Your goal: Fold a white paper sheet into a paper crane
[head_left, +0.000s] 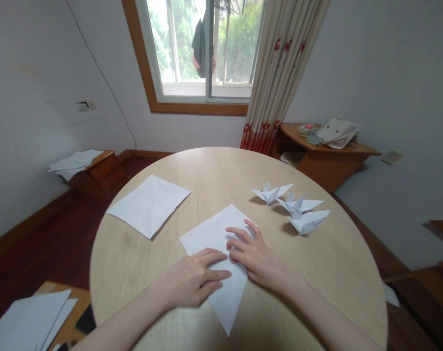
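A white paper sheet (214,235), folded to a long diamond shape, lies on the round light-wood table (207,168) under both hands. My left hand (192,278) rests flat across its middle, with the fingers together and pointing right. My right hand (252,252) lies on the sheet's right edge, fingers spread, and its fingertips nearly meet those of my left hand. Neither hand grips the paper. Left of them lies a creased square white sheet (149,206). Several white origami paper cranes, including one (271,193), stand to the right of my right hand.
More white paper sheets (27,321) lie on a wooden surface at lower left, beside a dark flat object (85,319). Papers top a low wooden cabinet (103,174) at the left. A wooden desk (327,156) with bags stands beyond the table.
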The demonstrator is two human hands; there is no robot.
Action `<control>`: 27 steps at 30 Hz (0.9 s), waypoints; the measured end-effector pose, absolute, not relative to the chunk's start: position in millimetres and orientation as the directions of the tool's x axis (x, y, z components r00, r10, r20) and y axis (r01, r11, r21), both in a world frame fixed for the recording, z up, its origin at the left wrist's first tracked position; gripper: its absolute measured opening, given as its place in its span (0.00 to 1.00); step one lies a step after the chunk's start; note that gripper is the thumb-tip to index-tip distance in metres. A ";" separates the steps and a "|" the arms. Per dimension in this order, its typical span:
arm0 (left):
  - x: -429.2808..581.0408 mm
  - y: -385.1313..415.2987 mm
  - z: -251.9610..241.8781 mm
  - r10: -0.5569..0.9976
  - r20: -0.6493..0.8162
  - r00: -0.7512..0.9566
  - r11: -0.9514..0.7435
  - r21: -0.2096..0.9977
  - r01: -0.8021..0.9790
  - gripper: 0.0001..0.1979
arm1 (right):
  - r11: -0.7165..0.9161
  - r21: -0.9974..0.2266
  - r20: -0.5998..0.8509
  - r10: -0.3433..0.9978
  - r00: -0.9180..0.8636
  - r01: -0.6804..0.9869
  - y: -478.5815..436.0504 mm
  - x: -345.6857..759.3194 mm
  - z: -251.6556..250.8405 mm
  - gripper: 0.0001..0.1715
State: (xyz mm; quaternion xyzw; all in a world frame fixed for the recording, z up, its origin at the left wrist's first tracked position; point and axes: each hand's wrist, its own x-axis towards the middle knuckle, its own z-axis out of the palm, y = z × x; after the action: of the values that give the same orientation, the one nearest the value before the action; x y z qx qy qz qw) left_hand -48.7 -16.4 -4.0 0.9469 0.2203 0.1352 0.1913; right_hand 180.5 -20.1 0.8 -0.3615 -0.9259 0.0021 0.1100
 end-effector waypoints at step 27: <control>-49.7 -24.8 -2.5 0.496 0.025 0.868 -0.776 0.461 0.430 0.30 | 0.737 -0.040 0.196 0.667 -0.718 0.674 -20.6 177.3 3.2 0.10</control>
State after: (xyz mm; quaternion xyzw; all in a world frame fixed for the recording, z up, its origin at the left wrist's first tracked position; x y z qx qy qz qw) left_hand -49.7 -24.8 -2.5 0.9396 0.2465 0.0726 0.2260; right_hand 177.3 -20.6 3.2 -0.3619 -0.9268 -0.0171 0.0992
